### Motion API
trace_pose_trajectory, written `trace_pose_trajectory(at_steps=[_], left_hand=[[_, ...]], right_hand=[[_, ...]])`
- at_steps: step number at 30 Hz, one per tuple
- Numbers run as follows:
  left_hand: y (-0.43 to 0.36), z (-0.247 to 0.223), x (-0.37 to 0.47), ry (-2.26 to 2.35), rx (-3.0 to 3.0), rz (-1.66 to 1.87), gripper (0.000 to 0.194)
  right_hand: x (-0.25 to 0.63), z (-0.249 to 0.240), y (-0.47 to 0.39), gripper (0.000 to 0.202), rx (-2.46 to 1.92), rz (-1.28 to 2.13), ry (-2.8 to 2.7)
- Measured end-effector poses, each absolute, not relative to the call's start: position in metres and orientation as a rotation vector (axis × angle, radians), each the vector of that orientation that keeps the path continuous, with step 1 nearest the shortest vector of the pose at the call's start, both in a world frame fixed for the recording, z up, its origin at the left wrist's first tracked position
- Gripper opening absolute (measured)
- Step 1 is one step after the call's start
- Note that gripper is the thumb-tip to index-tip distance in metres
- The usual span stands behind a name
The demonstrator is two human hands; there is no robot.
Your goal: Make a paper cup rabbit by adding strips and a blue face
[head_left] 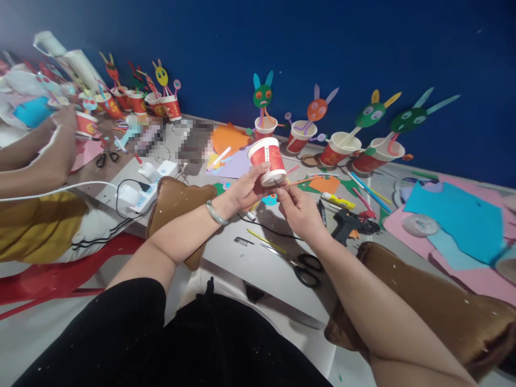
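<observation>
My left hand (252,189) is wrapped round a red and white paper cup (269,156), which is tilted with its pale base towards me. Close to that base, my right hand (300,210) pinches a thin orange strip (306,181) between thumb and fingers. The strip's end at the cup is partly hidden by my fingertips. Beneath my hands lies a blue paper disc (270,199) with drawn marks, partly covered. To the right of my right hand are a black glue gun (352,226) and a yellow tube (338,200).
Paper-cup figures with green (263,97) and orange (317,109) heads line the blue wall. Black-handled scissors (307,270) and a pen cap (243,241) lie in front. A power strip (147,196) with cables sits left; a co-worker's arms (44,156) reach in there. Brown cushions (177,201) overlap the edge.
</observation>
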State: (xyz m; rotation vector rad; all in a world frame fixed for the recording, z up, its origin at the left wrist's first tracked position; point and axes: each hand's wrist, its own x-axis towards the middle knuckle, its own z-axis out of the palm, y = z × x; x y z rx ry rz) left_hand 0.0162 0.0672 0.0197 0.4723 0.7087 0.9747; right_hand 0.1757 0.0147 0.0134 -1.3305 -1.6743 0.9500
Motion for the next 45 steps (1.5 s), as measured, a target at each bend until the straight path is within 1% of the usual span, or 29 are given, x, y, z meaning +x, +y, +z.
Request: trace_pose_trajectory(at_steps=[6,12,14,18,20,21,23,24,28,30,32,33,34,37,38,39,40,41,44,45], left_hand=[[0.061,0.026,0.016,0.673,0.517,0.996,0.022],[0.054,0.029,0.023,0.691,0.5,1.048,0.027],[0.052,0.029,0.026,0.705,0.519,1.087,0.03],[0.051,0.025,0.03,0.721,0.554,1.164,0.037],[0.051,0.023,0.03,0.714,0.56,1.187,0.039],[0.051,0.022,0.031,0.714,0.563,1.196,0.04],[0.051,0.02,0.031,0.732,0.578,1.202,0.042],[0.051,0.02,0.031,0.747,0.59,1.2,0.043],[0.05,0.018,0.033,0.765,0.602,1.226,0.042],[0.049,0.018,0.034,0.74,0.566,1.258,0.038],[0.049,0.019,0.035,0.727,0.537,1.273,0.036],[0.048,0.02,0.035,0.731,0.533,1.27,0.036],[0.048,0.021,0.035,0.738,0.535,1.261,0.037],[0.047,0.024,0.034,0.755,0.56,1.247,0.04],[0.047,0.024,0.033,0.755,0.566,1.246,0.041],[0.047,0.023,0.033,0.751,0.572,1.246,0.042],[0.047,0.023,0.033,0.746,0.579,1.247,0.041],[0.047,0.021,0.033,0.74,0.586,1.247,0.04],[0.048,0.017,0.034,0.728,0.591,1.276,0.034],[0.048,0.017,0.034,0.727,0.584,1.289,0.033]], right_hand=[[0.174,0.014,0.013,0.048,-1.326,0.948,-1.647],[0.172,0.015,0.011,0.052,-1.317,0.962,-1.615],[0.17,0.016,0.011,0.054,-1.29,1.131,-1.523],[0.167,0.023,0.011,0.057,-1.216,1.712,-1.176],[0.167,0.026,0.012,0.056,-1.186,1.863,-1.073],[0.168,0.026,0.012,0.055,-1.18,1.875,-1.072],[0.17,0.025,0.013,0.055,-1.202,1.751,-1.176],[0.171,0.023,0.014,0.054,-1.23,1.615,-1.282],[0.176,0.015,0.014,0.045,-1.361,0.817,-1.715],[0.177,0.013,0.013,0.041,-1.425,0.577,-1.793],[0.177,0.014,0.013,0.042,-1.43,0.569,-1.788],[0.176,0.016,0.013,0.044,-1.404,0.664,-1.756],[0.175,0.018,0.013,0.048,-1.369,0.826,-1.702],[0.171,0.023,0.013,0.055,-1.28,1.484,-1.437],[0.171,0.024,0.013,0.055,-1.269,1.628,-1.357],[0.171,0.024,0.013,0.055,-1.271,1.673,-1.324],[0.171,0.023,0.013,0.055,-1.283,1.618,-1.357],[0.172,0.021,0.013,0.054,-1.305,1.465,-1.437],[0.175,0.016,0.012,0.046,-1.405,0.792,-1.714],[0.176,0.015,0.012,0.043,-1.442,0.62,-1.76]])
